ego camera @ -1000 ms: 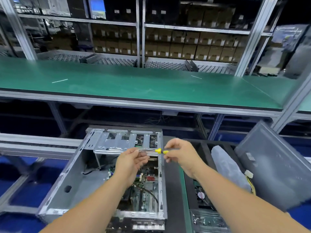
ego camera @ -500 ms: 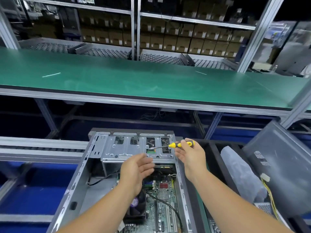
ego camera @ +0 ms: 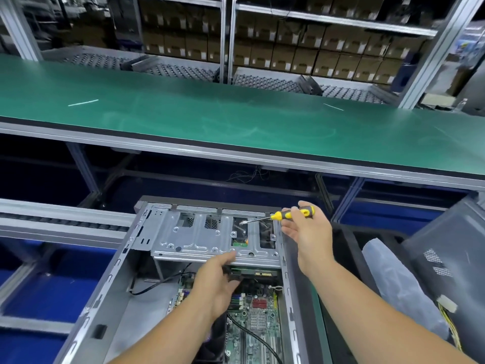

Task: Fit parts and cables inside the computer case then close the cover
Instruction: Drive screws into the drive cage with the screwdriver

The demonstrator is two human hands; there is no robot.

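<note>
While my right hand (ego camera: 305,232) pinches the screwdriver (ego camera: 288,214), its tip over an opening in the drive cage (ego camera: 199,237), my left hand (ego camera: 217,282) curls round a black part under the cage's front edge. I judge we're fastening a drive in the open computer case (ego camera: 110,298); next, seat the tip squarely on a screw.
</note>
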